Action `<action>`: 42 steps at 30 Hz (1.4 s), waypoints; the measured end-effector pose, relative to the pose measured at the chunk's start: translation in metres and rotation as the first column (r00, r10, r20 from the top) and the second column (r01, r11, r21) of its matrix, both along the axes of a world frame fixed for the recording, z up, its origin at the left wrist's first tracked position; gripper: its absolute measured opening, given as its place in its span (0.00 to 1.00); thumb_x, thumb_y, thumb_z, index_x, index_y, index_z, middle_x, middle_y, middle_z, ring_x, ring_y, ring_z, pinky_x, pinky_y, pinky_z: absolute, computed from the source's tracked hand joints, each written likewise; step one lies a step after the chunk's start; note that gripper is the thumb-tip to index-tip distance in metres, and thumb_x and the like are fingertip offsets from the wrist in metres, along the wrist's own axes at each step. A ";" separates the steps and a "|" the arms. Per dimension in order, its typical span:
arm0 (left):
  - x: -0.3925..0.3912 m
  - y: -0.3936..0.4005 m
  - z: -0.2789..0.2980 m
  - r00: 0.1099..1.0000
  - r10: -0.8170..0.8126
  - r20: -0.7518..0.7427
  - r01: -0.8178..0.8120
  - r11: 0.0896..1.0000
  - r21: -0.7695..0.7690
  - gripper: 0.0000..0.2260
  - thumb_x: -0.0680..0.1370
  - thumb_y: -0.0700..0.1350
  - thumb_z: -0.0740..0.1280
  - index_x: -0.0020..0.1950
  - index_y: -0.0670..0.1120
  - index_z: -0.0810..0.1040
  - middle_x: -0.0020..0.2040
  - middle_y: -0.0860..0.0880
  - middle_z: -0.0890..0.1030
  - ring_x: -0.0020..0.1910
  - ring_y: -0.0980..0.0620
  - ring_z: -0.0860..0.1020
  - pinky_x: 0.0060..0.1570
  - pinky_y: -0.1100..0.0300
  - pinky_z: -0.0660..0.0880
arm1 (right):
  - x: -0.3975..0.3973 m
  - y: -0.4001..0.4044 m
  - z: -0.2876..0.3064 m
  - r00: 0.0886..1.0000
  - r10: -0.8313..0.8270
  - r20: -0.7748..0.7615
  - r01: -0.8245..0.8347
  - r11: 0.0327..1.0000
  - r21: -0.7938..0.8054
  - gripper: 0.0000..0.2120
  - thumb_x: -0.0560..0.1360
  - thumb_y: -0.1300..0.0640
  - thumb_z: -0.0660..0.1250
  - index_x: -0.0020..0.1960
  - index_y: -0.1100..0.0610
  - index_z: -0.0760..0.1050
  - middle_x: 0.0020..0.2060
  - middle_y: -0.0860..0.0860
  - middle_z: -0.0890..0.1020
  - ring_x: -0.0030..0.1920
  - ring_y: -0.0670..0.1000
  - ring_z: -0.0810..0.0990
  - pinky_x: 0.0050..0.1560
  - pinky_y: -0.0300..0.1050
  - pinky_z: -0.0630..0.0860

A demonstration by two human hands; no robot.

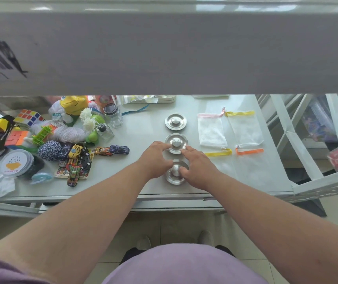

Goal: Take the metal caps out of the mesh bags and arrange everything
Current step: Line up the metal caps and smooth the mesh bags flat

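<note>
Four mesh bags (230, 140) lie flat on the table (139, 128) at three o'clock of a column of three metal caps. Both hands meet there: left hand (156, 158) and right hand (197, 167) pinch the middle cap (176, 142) with their fingertips; far cap (175, 121) sits at twelve o'clock, near cap (174, 175) at six.

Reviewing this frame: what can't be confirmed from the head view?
- Nearest round metal cap: partly covered by both hands.
- Whether the right hand grips or only touches: fingers hide contact.
- Back of the white table: blocked by the overhead white shelf.
- Lower mesh bags: too sheer to outline.
</note>
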State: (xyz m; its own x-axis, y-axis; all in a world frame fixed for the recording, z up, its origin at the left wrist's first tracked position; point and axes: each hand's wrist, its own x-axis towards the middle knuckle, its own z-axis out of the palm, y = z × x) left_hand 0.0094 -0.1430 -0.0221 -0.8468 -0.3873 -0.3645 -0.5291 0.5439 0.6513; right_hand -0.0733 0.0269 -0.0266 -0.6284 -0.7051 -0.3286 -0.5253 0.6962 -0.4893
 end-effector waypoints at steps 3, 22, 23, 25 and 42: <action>0.008 0.000 -0.001 0.998 0.060 -0.023 -0.060 0.998 0.022 0.31 0.76 0.51 0.78 0.79 0.52 0.76 0.72 0.46 0.74 0.64 0.43 0.80 0.69 0.49 0.76 | 0.004 0.004 0.001 0.998 -0.055 0.023 0.056 0.997 -0.062 0.35 0.78 0.48 0.67 0.82 0.55 0.62 0.82 0.56 0.62 0.82 0.56 0.59 0.80 0.50 0.55; 0.026 0.012 -0.012 0.992 0.126 -0.007 -0.124 0.984 0.130 0.26 0.75 0.37 0.73 0.73 0.51 0.80 0.56 0.48 0.80 0.47 0.48 0.79 0.51 0.55 0.79 | 0.018 0.020 -0.003 0.998 -0.061 -0.021 0.057 0.987 -0.147 0.18 0.74 0.60 0.70 0.64 0.58 0.81 0.58 0.56 0.83 0.58 0.57 0.81 0.64 0.47 0.75; 0.027 0.012 -0.012 0.992 0.128 -0.007 -0.126 0.983 0.131 0.26 0.76 0.37 0.73 0.73 0.51 0.80 0.56 0.47 0.80 0.48 0.48 0.79 0.51 0.55 0.80 | 0.018 0.020 -0.003 0.998 -0.059 -0.018 0.056 0.987 -0.149 0.17 0.74 0.60 0.70 0.63 0.58 0.81 0.57 0.56 0.82 0.58 0.57 0.81 0.63 0.47 0.75; 0.027 0.013 -0.011 0.992 0.129 -0.002 -0.127 0.983 0.130 0.26 0.76 0.37 0.74 0.73 0.51 0.79 0.57 0.47 0.80 0.49 0.48 0.80 0.52 0.55 0.80 | 0.019 0.021 -0.004 0.998 -0.058 -0.010 0.056 0.986 -0.158 0.18 0.75 0.59 0.70 0.64 0.57 0.81 0.58 0.55 0.82 0.58 0.56 0.80 0.63 0.47 0.75; -0.072 0.061 0.013 0.966 -0.256 0.029 0.226 0.788 -0.573 0.21 0.82 0.59 0.66 0.74 0.58 0.79 0.70 0.55 0.81 0.72 0.48 0.75 0.71 0.46 0.65 | -0.085 0.095 0.012 0.947 -0.282 -0.152 0.253 0.949 -0.187 0.17 0.80 0.54 0.68 0.68 0.54 0.80 0.66 0.52 0.82 0.66 0.57 0.76 0.70 0.52 0.70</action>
State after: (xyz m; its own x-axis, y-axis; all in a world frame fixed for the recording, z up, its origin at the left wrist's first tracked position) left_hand -0.0624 -0.0820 -0.0087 -0.9510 -0.2925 -0.1007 -0.3075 0.9289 0.2063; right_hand -0.1585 0.1215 -0.0141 -0.8381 -0.5378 -0.0915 -0.4183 0.7411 -0.5252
